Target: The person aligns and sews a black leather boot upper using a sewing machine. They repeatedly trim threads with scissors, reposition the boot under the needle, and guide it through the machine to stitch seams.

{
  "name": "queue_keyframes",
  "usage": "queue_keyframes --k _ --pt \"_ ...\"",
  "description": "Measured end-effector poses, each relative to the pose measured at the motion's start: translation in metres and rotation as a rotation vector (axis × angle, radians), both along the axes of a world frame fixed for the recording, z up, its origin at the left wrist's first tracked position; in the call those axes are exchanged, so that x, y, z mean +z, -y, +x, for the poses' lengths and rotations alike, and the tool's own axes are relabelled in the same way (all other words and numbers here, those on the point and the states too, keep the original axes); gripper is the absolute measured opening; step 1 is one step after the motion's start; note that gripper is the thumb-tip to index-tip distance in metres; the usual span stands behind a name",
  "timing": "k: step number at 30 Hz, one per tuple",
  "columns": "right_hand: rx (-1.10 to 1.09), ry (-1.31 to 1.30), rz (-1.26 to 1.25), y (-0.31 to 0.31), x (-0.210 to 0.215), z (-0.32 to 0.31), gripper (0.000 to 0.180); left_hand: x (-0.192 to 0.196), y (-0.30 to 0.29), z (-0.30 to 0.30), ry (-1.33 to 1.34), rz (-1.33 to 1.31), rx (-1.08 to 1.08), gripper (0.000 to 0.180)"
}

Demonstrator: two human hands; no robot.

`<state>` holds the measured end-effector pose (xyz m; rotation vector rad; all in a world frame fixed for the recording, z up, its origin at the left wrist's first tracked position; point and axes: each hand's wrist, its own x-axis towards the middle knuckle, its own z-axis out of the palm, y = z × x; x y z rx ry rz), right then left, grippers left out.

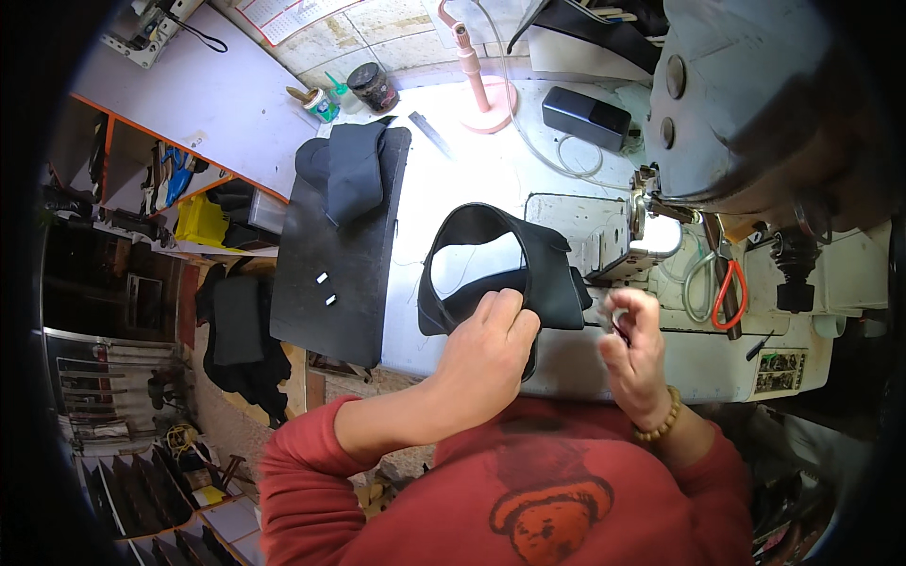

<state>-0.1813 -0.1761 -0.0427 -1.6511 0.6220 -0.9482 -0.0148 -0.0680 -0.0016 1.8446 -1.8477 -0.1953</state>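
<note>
A black leather piece (pixel 557 283), bent into a wide open loop like a boot upper, stands on the white sewing machine table. My left hand (pixel 486 354) is closed over its near edge, the fingers gripping the leather. Through the loop the pale tabletop shows. Just right of the leather, my right hand (pixel 637 354) is curled, thumb and fingers drawn together and slightly blurred. Something small and dark with a glint is between them, too unclear to name. Beyond both hands is the sewing machine's lit needle area (pixel 651 231).
Red-handled scissors (pixel 731 292) lie right of the machine bed. A black board (pixel 330 283) at left bears folded black leather pieces (pixel 356 174) and two small white bits. Farther back are a pink lamp stand (pixel 486 104), a black box (pixel 585 120) and a dark jar (pixel 373 88).
</note>
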Motion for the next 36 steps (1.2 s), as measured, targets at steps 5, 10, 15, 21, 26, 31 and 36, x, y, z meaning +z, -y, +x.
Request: queue_keyframes --k 5,10,15,21,26,31,36 --pt "0.178 -0.506 -0.562 0.002 0.027 -0.013 0.021 -0.009 0.000 -0.002 -0.059 0.057 0.002 0.018" --pt "0.302 -0.698 -0.733 0.007 0.042 0.001 0.022 -0.008 0.002 -0.002 -0.078 0.068 -0.013 0.017" --pt "0.388 -0.807 -0.812 0.012 0.054 0.012 0.020 -0.009 0.002 -0.003 -0.061 0.070 -0.026 0.017" --pt "0.563 -0.919 -0.784 0.019 0.064 0.022 0.009 -0.007 0.002 -0.001 -0.042 0.074 -0.051 0.020" --pt "0.539 -0.947 -0.781 0.017 0.061 0.026 0.021 -0.008 0.003 0.001 -0.040 0.048 -0.047 0.020" --pt "0.323 -0.701 -0.658 0.028 0.054 0.012 0.024 -0.006 0.003 0.006 -0.195 0.076 0.048 0.013" --pt "0.302 -0.345 0.258 0.027 0.027 0.006 0.035 0.002 0.002 0.010 -0.338 0.126 0.114 0.008"
